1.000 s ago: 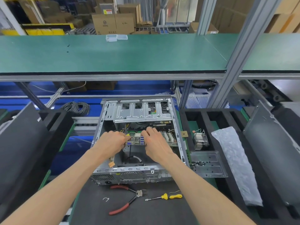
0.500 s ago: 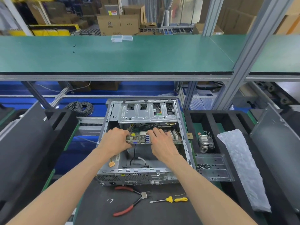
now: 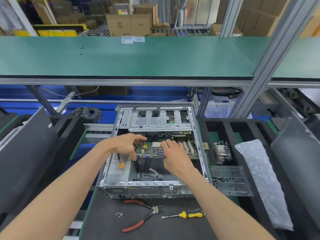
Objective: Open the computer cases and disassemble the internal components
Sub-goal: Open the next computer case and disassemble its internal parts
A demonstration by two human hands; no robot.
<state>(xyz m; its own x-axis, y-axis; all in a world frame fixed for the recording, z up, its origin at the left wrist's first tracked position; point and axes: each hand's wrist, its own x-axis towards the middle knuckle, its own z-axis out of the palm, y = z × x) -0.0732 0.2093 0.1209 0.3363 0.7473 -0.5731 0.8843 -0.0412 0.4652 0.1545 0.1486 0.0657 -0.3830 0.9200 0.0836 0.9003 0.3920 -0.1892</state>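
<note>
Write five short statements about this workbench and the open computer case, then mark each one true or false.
1. Both hands, left and right, are inside the open computer case. True.
2. The red-handled pliers lie inside the case. False: they lie on the mat in front of it.
3. The yellow screwdriver lies right of the pliers. True.
4. The right hand holds the screwdriver. False: it is at the motherboard.
5. The heatsink sits outside the case, to its right. True.
</note>
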